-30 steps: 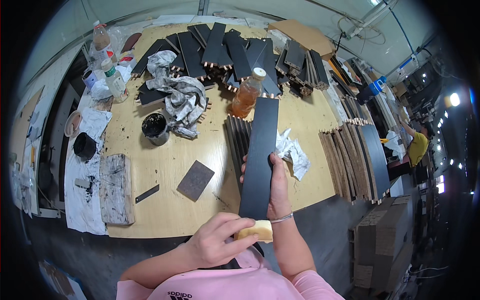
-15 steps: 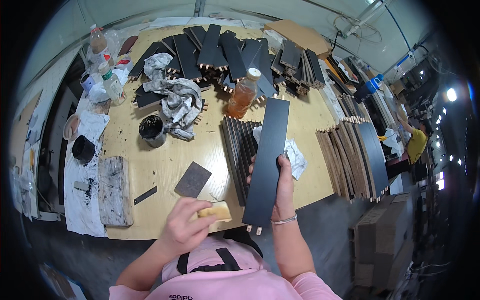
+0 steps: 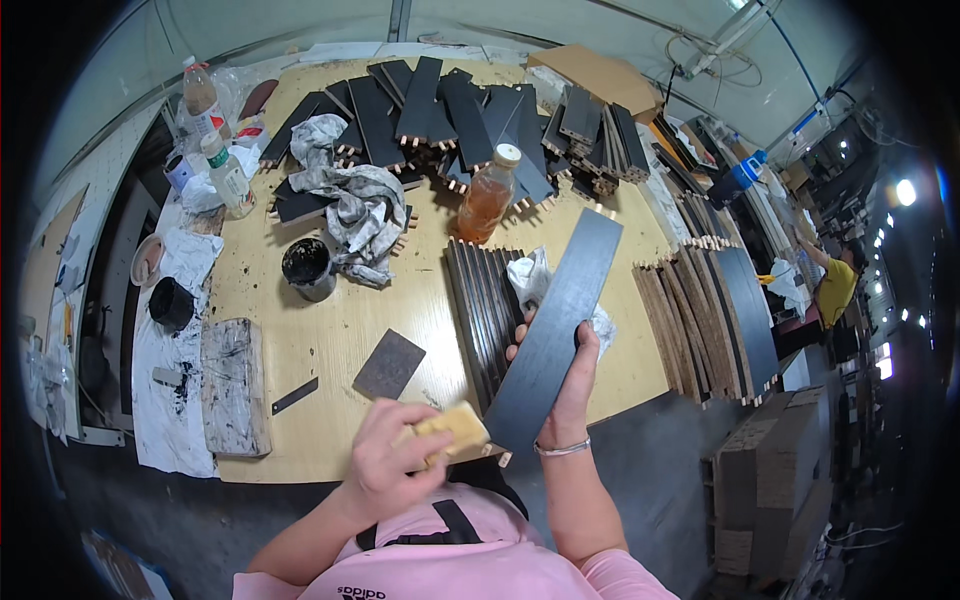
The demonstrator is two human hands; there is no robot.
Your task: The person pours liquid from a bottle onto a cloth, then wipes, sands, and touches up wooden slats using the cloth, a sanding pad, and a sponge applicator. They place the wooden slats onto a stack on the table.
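The right hand (image 3: 565,375) is grasping a long dark-stained wooden slat (image 3: 555,330) tilted toward one o'clock over the pale wooden desk (image 3: 330,350). The left hand (image 3: 395,465) is clenched around what looks like a yellow sponge block (image 3: 452,430), touching the slat's near end at seven o'clock.

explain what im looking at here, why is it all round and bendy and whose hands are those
This is a view from a wide fisheye camera worn on a person's head, looking down, which is why straight edges bend near the rim. There is no machine: the hands belong to the wearer. The right hand holds up a long dark board. The left hand grips a yellowish sponge near the board's lower end. Below is a wooden table with stacks of similar dark boards, a crumpled rag, an amber bottle, a black cup and a dark square pad. Another person works far off at the right.
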